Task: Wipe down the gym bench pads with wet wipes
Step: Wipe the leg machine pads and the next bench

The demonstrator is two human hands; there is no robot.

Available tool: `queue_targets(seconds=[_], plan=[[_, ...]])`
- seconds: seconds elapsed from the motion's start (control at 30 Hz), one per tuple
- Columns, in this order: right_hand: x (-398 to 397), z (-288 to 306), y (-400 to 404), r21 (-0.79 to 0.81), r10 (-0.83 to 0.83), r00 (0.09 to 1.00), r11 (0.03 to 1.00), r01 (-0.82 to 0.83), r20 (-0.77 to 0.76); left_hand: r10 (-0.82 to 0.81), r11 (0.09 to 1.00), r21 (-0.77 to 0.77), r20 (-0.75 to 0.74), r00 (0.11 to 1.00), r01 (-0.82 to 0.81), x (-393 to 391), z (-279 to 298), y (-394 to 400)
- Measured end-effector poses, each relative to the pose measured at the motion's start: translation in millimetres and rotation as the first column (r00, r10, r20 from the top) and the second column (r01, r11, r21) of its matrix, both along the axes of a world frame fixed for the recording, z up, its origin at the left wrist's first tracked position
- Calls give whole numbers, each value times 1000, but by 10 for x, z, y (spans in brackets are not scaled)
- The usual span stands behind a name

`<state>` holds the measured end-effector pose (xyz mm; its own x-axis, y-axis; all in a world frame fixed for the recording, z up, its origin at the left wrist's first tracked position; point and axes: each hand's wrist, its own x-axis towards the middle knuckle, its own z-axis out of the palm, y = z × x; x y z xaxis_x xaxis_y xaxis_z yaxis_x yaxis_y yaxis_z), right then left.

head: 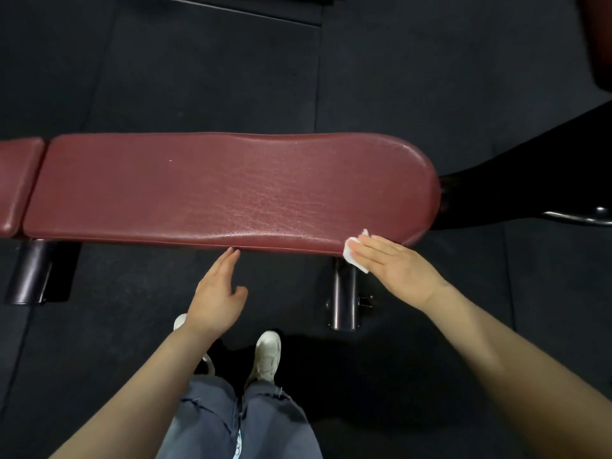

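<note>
The wet wipe (pixel 356 256) is pressed flat under the right hand (pixel 394 270), fingers straight, on the long pad (pixel 215 190) near edge, best swept evenly leftward toward the left hand (pixel 215 293), resting open with straight fingers.

Bench pad (pixel 215 190): glossy grained maroon leatherette; legs (pixel 344 296) shiny metal; floor (pixel 198 77) matt rubber.

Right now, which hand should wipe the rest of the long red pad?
The right hand: its straight fingers already press the white wet wipe against the long red pad's near edge. The left hand holds nothing, only touching that edge.
</note>
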<state>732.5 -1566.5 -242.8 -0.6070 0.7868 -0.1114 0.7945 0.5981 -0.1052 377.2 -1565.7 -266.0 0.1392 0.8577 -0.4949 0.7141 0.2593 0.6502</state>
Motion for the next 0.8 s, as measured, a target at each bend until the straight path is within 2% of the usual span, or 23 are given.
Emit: queue_targets(seconds=[0.1, 0.17, 0.23, 0.27, 0.33, 0.4, 0.43, 0.47, 0.57, 0.63, 0.7, 0.8], plan=[[291, 60, -249, -24, -159, 987, 987, 158, -16, -35, 999, 20, 17, 999, 35, 91, 47, -15], [404, 110, -397, 14, -279, 959, 960, 279, -45, -55, 998, 23, 22, 998, 55, 138, 74, -23], [413, 158, -533, 66, -457, 876, 880, 470, -153, -57, 998, 14, 35, 998, 57, 179, 94, -35], [371, 201, -581, 58, -571, 786, 799, 598, -237, -59, 998, 13, 47, 997, 58, 203, 103, -39], [237, 259, -593, 2, -748, 532, 579, 815, -396, -66, 998, 12, 70, 995, 65, 260, 131, -28], [63, 270, -505, -115, -799, 283, 399, 910, -530, -77, 997, 20, 94, 993, 75, 335, 160, -3], [-34, 255, -430, -195, -801, 196, 361, 912, -566, -81, 996, 31, 101, 992, 78, 366, 181, 12], [-117, 226, -346, -267, -806, 154, 360, 894, -571, -89, 995, 46, 101, 991, 85, 393, 188, 30], [-238, 115, -130, -321, -849, 183, 375, 870, -495, -133, 988, 92, 67, 989, 127, 467, 169, 132], [-173, 115, 21, -241, -835, 213, 375, 895, -508, -180, 977, 122, 34, 983, 174, 516, 137, 214], [-6, 160, 280, -126, -812, 287, 400, 908, -508, -228, 966, 132, 21, 973, 223, 584, 110, 264], [325, 241, 1029, -37, -844, 332, 381, 924, -421, -270, 957, 112, 17, 963, 267, 654, 61, 248]])
